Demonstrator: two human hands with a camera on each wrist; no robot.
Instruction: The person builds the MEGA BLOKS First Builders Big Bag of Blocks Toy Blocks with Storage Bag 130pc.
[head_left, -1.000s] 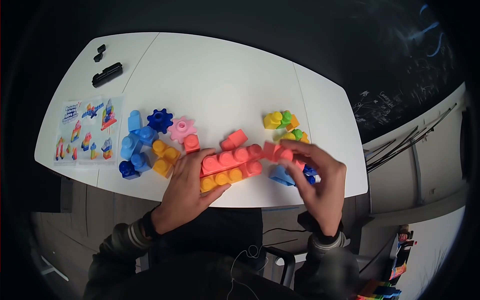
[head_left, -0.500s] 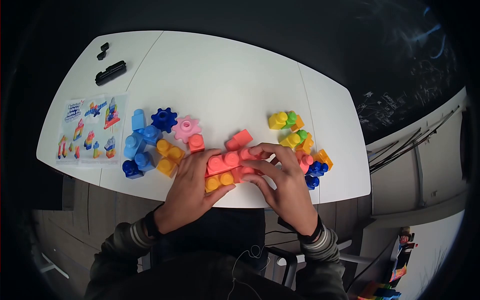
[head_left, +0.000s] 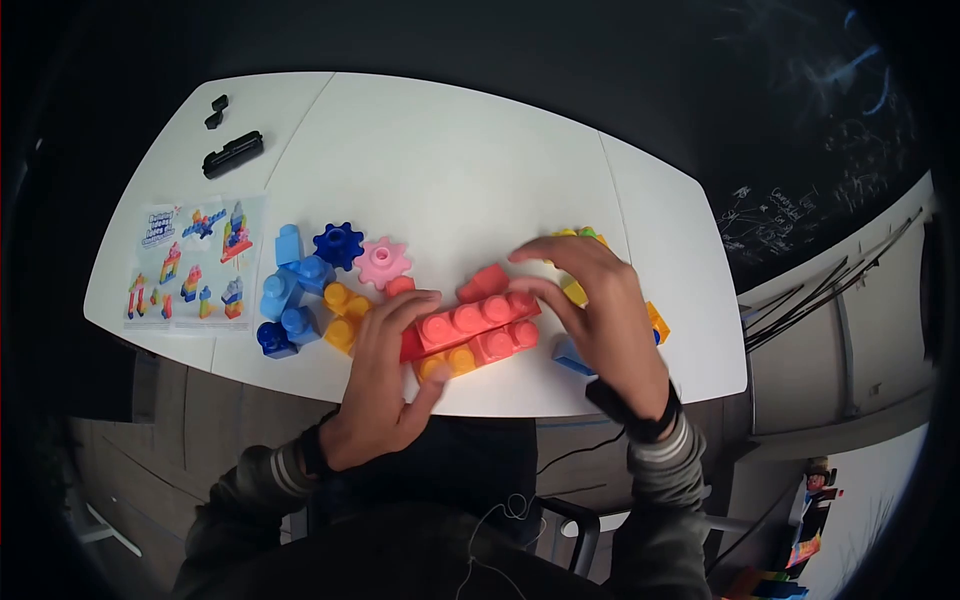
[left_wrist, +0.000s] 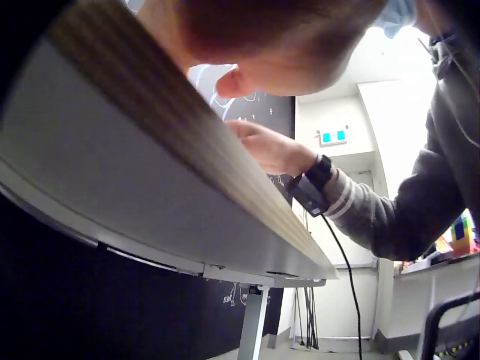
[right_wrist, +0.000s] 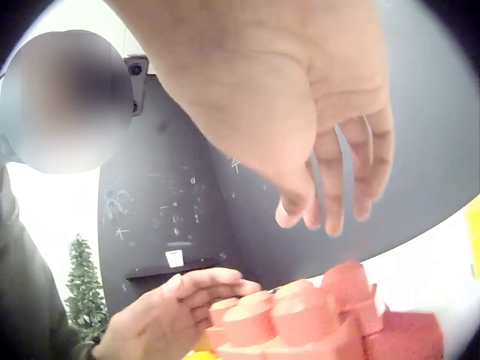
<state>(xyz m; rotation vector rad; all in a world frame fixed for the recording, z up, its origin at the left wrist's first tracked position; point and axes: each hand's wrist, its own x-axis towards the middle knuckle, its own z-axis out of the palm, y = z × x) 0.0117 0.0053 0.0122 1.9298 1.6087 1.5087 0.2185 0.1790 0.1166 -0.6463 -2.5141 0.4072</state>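
Coral-red and orange bricks form a long double row [head_left: 468, 319] near the table's front edge; its coral studs [right_wrist: 300, 309] fill the bottom of the right wrist view. My left hand [head_left: 380, 385] grips the left end, thumb on the orange studs, fingers over the back side. In the left wrist view a large blurred part of this hand [left_wrist: 262, 41] fills the top. My right hand [head_left: 610, 310] hovers off the row's right end with loosely bent fingers and holds nothing; the right wrist view shows its fingers [right_wrist: 334, 184] hanging apart. Behind the row lies a loose red brick [head_left: 483, 283].
Left on the table [head_left: 470, 150] are blue bricks [head_left: 277, 293], orange bricks [head_left: 345, 312], a dark blue gear [head_left: 338, 245], a pink gear [head_left: 383, 262] and a picture sheet [head_left: 195, 265]. Partly hidden by my right hand are yellow and light blue bricks [head_left: 571, 355]. Black parts [head_left: 233, 155] lie back left.
My right hand carried a coral brick to the row's right end, touched the studs there, and has now lifted off to the right, empty. My left hand keeps its hold on the row.
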